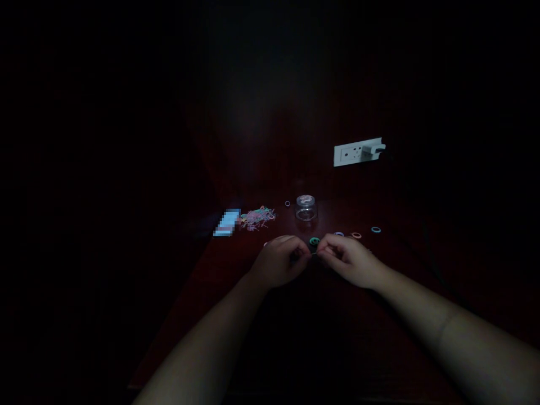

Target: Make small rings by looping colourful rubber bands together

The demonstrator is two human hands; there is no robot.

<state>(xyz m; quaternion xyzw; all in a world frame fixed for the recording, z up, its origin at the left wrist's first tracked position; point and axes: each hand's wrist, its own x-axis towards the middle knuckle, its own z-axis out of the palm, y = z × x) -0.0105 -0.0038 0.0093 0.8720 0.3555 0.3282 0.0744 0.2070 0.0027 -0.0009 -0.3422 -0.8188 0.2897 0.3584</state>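
In the head view, the glass jar [306, 214] stands upright on the dark red tabletop [230, 261], and everything is placed from it. On its near side, slightly to the right, a thin strand [314, 253] spans the small gap between the two hands. Its long axis runs roughly left to right. The left hand [280, 260] pinches one end and the right hand [353, 261] the other, so neither is nearer; whether it is a stretched band I cannot tell.

A green ring [314, 241] sits between the strand and the jar, just beyond the fingertips. Left of the jar are a small pale ring [287, 203], a heap of coloured bands [257, 218] and a lit phone [227, 223]. To its right lie an orange ring [356, 235] and a blue ring [376, 229]; behind, on the right, is a wall socket [348, 154].
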